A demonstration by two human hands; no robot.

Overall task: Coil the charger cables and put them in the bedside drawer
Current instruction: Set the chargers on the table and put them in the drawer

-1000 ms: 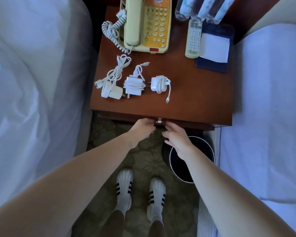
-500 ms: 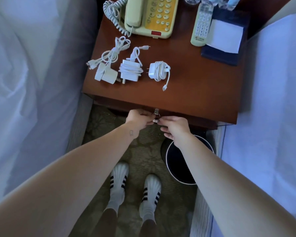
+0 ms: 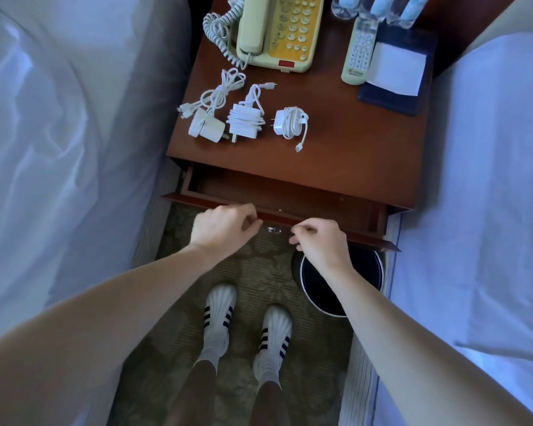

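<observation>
two white beds frame it all, the left bed (image 3: 59, 155) and the right bed (image 3: 493, 186), and between them stands the wooden nightstand (image 3: 357, 142). its drawer (image 3: 290, 193) is out part-way, front board slanting across the view. below that board's right end sits a round black bin (image 3: 368, 273) on the carpet. up at the back of the nightstand top, a cream telephone (image 3: 277, 29). now the hands: the left hand (image 3: 222, 229) is up against the drawer front, fingers curled under, and the right hand (image 3: 317, 244) is just beside it, fingers curled too, thumb tucked to fingertips. whether either one actually has hold of the front, can't tell from here. back right, a white notepad (image 3: 396, 67) with a remote (image 3: 359, 53) along its left side. the three chargers lie in a row on the nightstand top, cables wound: left charger (image 3: 205, 126), middle charger (image 3: 243, 121), right charger (image 3: 290, 124), none in the drawer yet. smallest of all, the metal handle (image 3: 273, 230) shows between the two hands
</observation>
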